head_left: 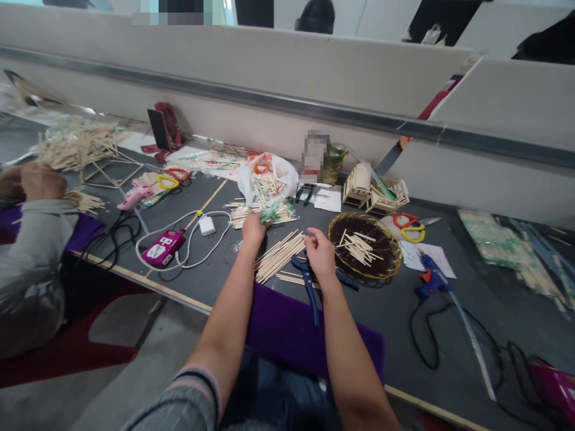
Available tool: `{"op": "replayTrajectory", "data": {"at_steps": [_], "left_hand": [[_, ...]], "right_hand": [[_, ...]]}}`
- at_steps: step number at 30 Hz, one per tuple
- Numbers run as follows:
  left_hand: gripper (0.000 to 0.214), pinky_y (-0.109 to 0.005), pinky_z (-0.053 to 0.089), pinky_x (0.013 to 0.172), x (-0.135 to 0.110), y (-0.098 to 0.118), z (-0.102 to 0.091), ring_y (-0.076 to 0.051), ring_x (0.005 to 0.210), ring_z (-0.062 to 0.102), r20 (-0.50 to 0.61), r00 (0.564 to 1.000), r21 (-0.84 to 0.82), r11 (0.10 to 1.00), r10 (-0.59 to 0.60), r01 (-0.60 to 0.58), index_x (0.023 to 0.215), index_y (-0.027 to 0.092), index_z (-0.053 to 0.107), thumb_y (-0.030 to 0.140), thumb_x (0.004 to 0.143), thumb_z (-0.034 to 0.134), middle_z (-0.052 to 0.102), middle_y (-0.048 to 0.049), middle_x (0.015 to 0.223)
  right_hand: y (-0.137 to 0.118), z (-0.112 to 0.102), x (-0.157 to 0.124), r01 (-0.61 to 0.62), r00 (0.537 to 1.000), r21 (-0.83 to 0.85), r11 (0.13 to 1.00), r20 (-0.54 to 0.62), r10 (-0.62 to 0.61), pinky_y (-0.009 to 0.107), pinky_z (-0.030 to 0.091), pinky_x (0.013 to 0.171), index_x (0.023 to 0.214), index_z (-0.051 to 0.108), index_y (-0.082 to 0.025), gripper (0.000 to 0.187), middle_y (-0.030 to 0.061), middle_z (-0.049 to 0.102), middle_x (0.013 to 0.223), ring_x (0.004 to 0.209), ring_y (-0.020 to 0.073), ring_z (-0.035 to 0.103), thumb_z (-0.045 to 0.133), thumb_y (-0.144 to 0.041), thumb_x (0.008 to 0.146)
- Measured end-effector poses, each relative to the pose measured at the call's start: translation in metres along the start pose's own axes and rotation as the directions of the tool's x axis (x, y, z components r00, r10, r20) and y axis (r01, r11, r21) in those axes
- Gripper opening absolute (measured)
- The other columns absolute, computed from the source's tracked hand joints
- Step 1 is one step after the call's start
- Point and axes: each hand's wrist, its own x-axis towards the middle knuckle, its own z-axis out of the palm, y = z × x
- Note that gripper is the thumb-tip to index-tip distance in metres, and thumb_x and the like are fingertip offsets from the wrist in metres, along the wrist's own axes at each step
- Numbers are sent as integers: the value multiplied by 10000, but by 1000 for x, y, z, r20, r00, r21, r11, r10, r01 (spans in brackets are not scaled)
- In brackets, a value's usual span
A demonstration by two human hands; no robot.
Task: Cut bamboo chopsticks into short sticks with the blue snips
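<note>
My left hand [254, 228] is at the near edge of a pile of wrapped chopsticks [281, 212], its fingers closed on some of them and partly hidden. A fanned heap of bare wooden sticks [281, 256] lies between my hands. My right hand [320, 251] hovers at the right end of that heap, fingers loosely bent and apart, with nothing visible in them. Blue-handled pliers [309, 290] lie just below it, partly covered by my wrist. To its right, a dark woven basket [335, 254] with a yellow rim holds short cut sticks [360, 247].
A white plastic bag [245, 179] of sticks stands behind the pile. A white cable [197, 263] loops at left by a purple box [164, 248]. At right are scissors [412, 230], a blue glue gun [432, 280] and its cord. Another person's sleeve [40, 251] is at far left.
</note>
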Motion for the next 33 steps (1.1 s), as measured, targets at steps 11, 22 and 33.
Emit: {"op": "replayTrajectory", "data": {"at_steps": [11, 22, 33], "left_hand": [[194, -334, 422, 763, -1, -6, -6, -289, 1017, 592, 12, 1000, 14, 1000, 17, -17, 982, 186, 657, 256, 840, 545, 625, -124, 1106], [223, -336, 429, 741, -6, -2, -10, -273, 994, 593, 23, 999, 66, 997, 39, -40, 968, 189, 660, 164, 833, 484, 595, -128, 1148], [269, -300, 446, 759, -19, 11, -38, -208, 866, 610, -306, 952, -493, 857, -11, -149, 1133, 201, 545, 250, 882, 462, 667, -65, 963]], "right_hand": [[2, 4, -3, 26, 999, -4, 1000, 41, -26, 299, 486, 737, 1058, 678, -174, 339, 66, 704, 818, 697, 177, 616, 499, -355, 834], [3, 4, -6, 83, 995, 0, 997, 47, -83, 313, 490, 800, 1000, 696, -189, 304, 80, 724, 929, 818, 192, 644, 480, -348, 856], [-1, 4, -5, 158, 985, -39, 987, 79, -154, 331, 483, 851, 989, 693, -210, 292, 74, 725, 981, 875, 200, 650, 445, -325, 888]]}}
